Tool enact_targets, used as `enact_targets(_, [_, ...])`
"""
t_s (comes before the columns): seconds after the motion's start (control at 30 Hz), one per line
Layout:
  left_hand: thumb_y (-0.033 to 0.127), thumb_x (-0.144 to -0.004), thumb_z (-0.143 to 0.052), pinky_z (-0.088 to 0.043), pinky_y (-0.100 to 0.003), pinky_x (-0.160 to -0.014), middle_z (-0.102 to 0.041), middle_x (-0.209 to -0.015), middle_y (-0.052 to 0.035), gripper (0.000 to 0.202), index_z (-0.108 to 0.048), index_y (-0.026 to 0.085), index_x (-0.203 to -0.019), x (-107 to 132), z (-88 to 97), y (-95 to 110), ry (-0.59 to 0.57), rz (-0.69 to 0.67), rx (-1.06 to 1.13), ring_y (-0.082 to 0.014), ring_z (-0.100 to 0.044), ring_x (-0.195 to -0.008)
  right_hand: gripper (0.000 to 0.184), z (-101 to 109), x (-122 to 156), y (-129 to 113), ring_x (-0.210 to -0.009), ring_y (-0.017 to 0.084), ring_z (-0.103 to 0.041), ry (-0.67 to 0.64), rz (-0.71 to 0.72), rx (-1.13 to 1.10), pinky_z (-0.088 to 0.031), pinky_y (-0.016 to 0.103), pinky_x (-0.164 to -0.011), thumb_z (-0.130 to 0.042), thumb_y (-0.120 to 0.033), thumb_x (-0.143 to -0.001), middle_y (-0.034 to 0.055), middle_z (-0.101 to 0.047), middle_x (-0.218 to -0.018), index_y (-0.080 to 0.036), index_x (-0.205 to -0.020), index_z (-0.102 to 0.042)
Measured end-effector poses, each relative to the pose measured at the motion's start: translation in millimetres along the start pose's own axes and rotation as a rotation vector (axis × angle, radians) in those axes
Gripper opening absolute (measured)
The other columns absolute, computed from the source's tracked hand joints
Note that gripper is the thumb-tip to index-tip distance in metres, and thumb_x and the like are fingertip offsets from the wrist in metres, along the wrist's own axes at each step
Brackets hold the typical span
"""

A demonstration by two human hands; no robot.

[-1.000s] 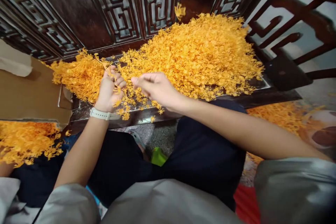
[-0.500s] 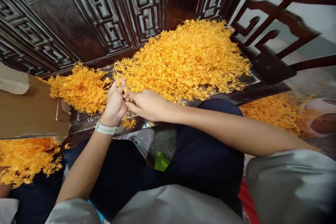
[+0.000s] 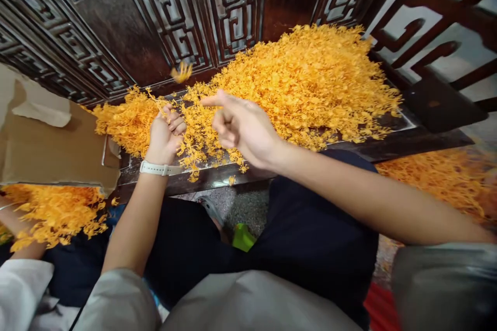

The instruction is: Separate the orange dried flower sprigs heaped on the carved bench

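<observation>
orange sprig in the left grip, top end outside

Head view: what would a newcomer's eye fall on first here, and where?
First, the large yellow-orange pile right of centre on the dark bench. Next, a blurred orange piece, seemingly in mid-air, before the dark carved panelling. Below and left of it, the left hand grips a thin orange sprig, while the right hand shows in front of the pile.

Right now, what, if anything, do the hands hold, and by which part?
The left hand grips an orange strand around its lower part, the upper end sticking out. The right hand appears to hold nothing.
</observation>
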State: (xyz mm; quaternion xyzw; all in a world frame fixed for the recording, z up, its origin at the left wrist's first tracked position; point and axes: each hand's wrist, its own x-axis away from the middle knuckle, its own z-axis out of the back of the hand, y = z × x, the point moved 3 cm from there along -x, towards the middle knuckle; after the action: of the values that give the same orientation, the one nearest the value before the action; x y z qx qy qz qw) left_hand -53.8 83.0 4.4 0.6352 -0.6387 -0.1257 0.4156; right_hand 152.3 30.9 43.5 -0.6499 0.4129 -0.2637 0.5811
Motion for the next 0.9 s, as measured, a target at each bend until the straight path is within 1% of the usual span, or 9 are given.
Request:
enact_targets(0.07, [0.015,-0.116,-0.031,-0.019,-0.016,-0.039,-0.032,-0.052,0.0097,0.038,-0.053,0.019,-0.085,4.6,-1.8,1.7,-0.032,-0.046,0.033,-0.0024,-0.029,-0.035,0.045,12.8,-9.1,15.9,-0.054,0.012,-0.028,0.114,-0.125,0.084,-0.026,0.028,-0.054,-0.038,-0.055,-0.114,-0.0062,-0.042,-0.064,-0.019,-0.102,-0.061])
enact_targets(0.17, [0.013,-0.116,-0.031,-0.019,-0.016,-0.039,-0.032,-0.053,0.0094,0.038,-0.053,0.019,-0.085,12.5,-7.5,-1.7,-0.025,-0.071,0.063,-0.0027,-0.03,-0.035,0.046,11.0,-13.4,30.0,-0.059,0.011,-0.036,-0.026,-0.082,0.44,-0.026,0.03,-0.06,-0.054,-0.056,-0.109,-0.0042,-0.044,-0.063,-0.018,-0.083,-0.059])
enact_targets(0.23, [0.015,-0.117,-0.031,-0.02,-0.016,-0.039,-0.031,-0.053,0.0095,0.038,-0.053,0.019,-0.086,16.6,-12.0,-4.3,-0.024,-0.06,0.088,-0.0028,-0.03,-0.036,0.046,2.3,-10.9,35.3,-0.064,0.012,-0.042,-0.128,-0.023,0.636,-0.027,0.03,-0.064,-0.063,-0.056,-0.105,-0.0025,-0.051,-0.066,-0.017,-0.081,-0.059])
enact_targets(0.37, [0.015,-0.117,-0.028,-0.02,-0.016,-0.039,-0.031,-0.053,0.0096,0.04,-0.051,0.019,-0.085,21.0,-16.8,-4.0,-0.03,-0.067,0.142,-0.0026,-0.029,-0.036,0.042,-19.2,-3.3,46.7,-0.064,0.012,-0.046,-0.352,-0.102,0.545,-0.029,0.029,-0.063,-0.057,-0.055,-0.107,-0.0022,-0.054,-0.071,-0.017,-0.091,-0.064])
enact_targets(0.43, [0.014,-0.117,-0.028,-0.019,-0.016,-0.039,-0.029,-0.052,0.0099,0.039,-0.049,0.02,-0.085,21.9,-15.4,-2.5,0.015,-0.107,0.122,-0.003,-0.028,-0.035,0.044,-25.3,-0.7,48.4,-0.064,0.012,-0.047,-0.326,-0.106,0.518,-0.029,0.028,-0.062,-0.054,-0.059,-0.107,-0.0026,-0.055,-0.072,-0.017,-0.099,-0.064])
enact_targets(0.57, [0.012,-0.115,-0.032,-0.017,-0.016,-0.039,-0.029,-0.053,0.0107,0.034,-0.048,0.021,-0.087,24.0,-12.8,-8.2,0.1,-0.145,0.017,-0.0035,-0.026,-0.036,0.06,-27.3,-0.1,40.5,-0.072,0.018,-0.055,-0.121,0.149,0.903,-0.026,0.03,-0.063,-0.061,-0.068,-0.101,0.0063,-0.07,-0.093,-0.014,-0.128,-0.058])
enact_targets(0.7, [0.011,-0.113,-0.033,-0.018,-0.016,-0.041,-0.032,-0.055,0.0105,0.03,-0.049,0.021,-0.089,25.7,-13.9,-27.6,0.126,-0.076,-0.042,-0.0031,-0.026,-0.036,0.054,-27.6,-7.0,42.4,-0.077,0.022,-0.06,-0.261,0.277,1.241,-0.024,0.032,-0.065,-0.057,-0.064,-0.105,0.0133,-0.075,-0.101,-0.013,-0.121,-0.066])
enact_targets(0.8, [0.014,-0.113,-0.037,-0.015,-0.017,-0.041,-0.032,-0.055,0.0105,0.027,-0.05,0.022,-0.09,23.0,-12.2,-38.2,0.129,-0.051,-0.091,-0.0038,-0.025,-0.036,0.038,-26.6,-10.7,45.5,-0.073,0.02,-0.057,-0.392,0.35,1.349,-0.023,0.033,-0.063,-0.047,-0.045,-0.112,0.0125,-0.074,-0.098,-0.014,-0.115,-0.069])
enact_targets(0.9, [0.012,-0.111,-0.038,-0.014,-0.019,-0.041,-0.032,-0.055,0.0101,0.027,-0.05,0.021,-0.089,12.4,-6.2,-40.0,0.106,-0.047,-0.106,-0.0038,-0.024,-0.036,0.031,-30.8,-5.8,37.7,-0.072,0.019,-0.054,-0.448,0.474,1.375,-0.024,0.034,-0.063,-0.039,-0.025,-0.111,0.011,-0.073,-0.096,-0.016,-0.109,-0.07])
